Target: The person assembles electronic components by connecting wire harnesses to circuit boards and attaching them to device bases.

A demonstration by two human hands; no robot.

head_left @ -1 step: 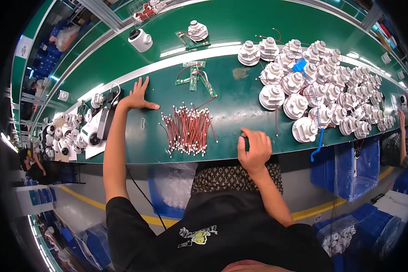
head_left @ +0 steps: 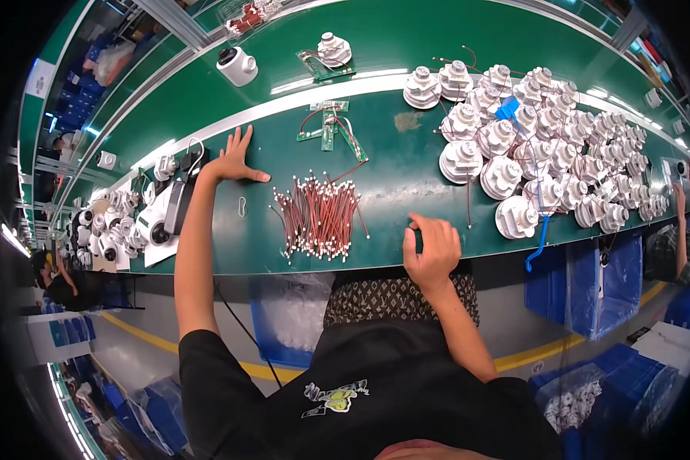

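Left hand (head_left: 238,159) spreads empty over the table (head_left: 391,188); right hand (head_left: 435,249) half-curls, thumb parted, nothing visible within. Between them lie red-and-black connector wires (head_left: 318,218); a sideways sweep could snag protruding ends, tangling them.

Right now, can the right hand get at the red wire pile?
Probably yes: the right hand looks empty, just right of the red wire pile, and nothing visible stands between them.
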